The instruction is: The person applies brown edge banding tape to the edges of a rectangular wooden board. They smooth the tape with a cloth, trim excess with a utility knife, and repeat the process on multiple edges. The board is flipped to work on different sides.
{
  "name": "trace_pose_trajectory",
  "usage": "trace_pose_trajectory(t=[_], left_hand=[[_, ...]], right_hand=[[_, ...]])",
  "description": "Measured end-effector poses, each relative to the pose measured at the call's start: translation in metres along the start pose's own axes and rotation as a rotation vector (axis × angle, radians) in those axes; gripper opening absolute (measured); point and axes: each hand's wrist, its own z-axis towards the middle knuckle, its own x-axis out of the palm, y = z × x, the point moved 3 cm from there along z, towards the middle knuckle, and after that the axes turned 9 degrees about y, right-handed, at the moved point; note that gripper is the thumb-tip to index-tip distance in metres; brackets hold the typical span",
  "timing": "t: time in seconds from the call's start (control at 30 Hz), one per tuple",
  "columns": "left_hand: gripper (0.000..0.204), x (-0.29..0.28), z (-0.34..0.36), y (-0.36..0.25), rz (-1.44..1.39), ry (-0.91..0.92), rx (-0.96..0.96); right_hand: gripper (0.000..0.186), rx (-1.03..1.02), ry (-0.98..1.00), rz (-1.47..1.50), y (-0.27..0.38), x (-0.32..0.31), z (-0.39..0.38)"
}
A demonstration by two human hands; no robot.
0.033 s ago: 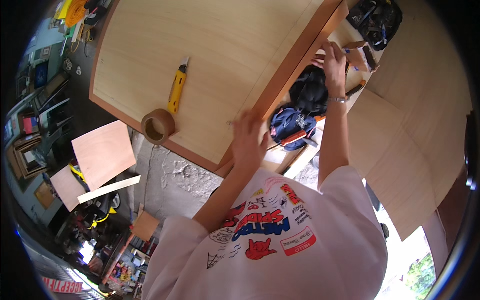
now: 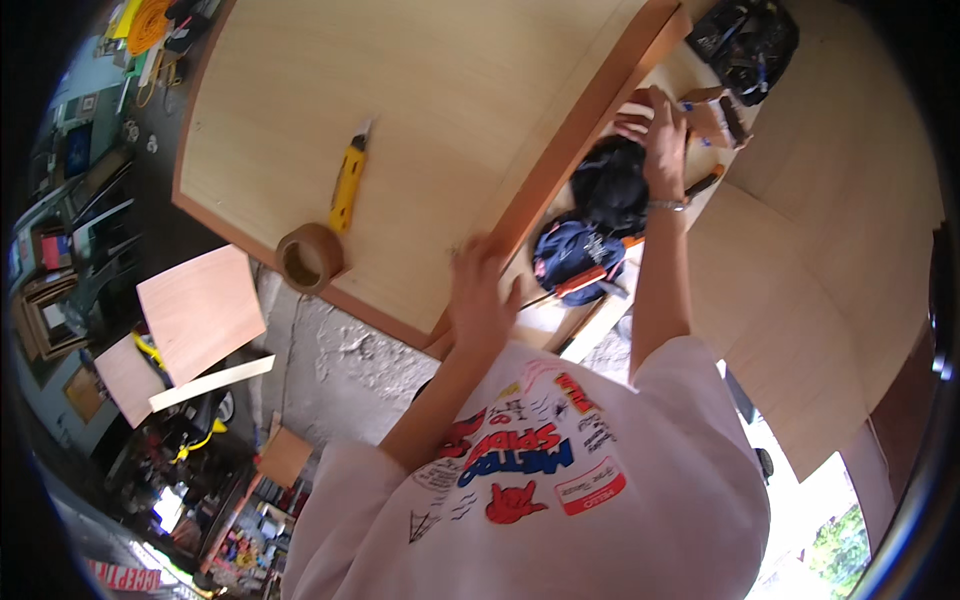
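Note:
My left hand (image 2: 483,292) rests at the lower right edge of a pale plywood panel (image 2: 420,110) with brown trim (image 2: 560,175), its fingers bent and apart. On the panel lie a yellow utility knife (image 2: 348,182) and a brown tape roll (image 2: 310,255). To the trim's right, my right hand (image 2: 655,140) reaches over a black cloth item (image 2: 610,180), fingers apart, the tips partly obscured near a small cardboard box (image 2: 715,115). Below are a dark blue pouch (image 2: 572,250) and a red-handled tool (image 2: 580,283).
A black tool bag (image 2: 745,45) sits at top right, beside large plywood sheets (image 2: 830,250). Loose board offcuts (image 2: 200,310) are at left over the concrete floor (image 2: 345,340). Cluttered shelving and furniture (image 2: 70,280) line the far left.
The view has shifted slightly. My left hand is a little lower and farther left; my right hand's fingers have moved slightly at the top of the black cloth item.

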Motion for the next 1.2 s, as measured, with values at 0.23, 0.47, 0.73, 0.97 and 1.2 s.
trace_pose_trajectory(t=[0.23,0.47,0.73,0.97,1.2], left_hand=[[0.016,-0.007,-0.023,0.014,0.212,0.109,0.053],[0.024,-0.02,-0.051,0.027,0.19,0.17,-0.166],[0.021,-0.035,-0.09,0.049,0.33,0.255,-0.201],[0.018,-0.035,-0.103,0.056,0.355,0.187,-0.277],[0.014,-0.041,-0.136,0.079,0.405,0.331,-0.399]], right_hand=[[0.021,-0.073,-0.179,-0.574,-0.006,-0.02,0.061],[0.025,-0.165,-0.366,-0.503,0.019,-0.049,0.133],[0.023,-0.16,-0.41,-0.67,0.063,-0.071,0.193],[0.021,-0.221,-0.445,-0.855,0.068,-0.1,0.234],[0.033,-0.147,-0.485,-1.124,0.083,-0.099,0.242]])
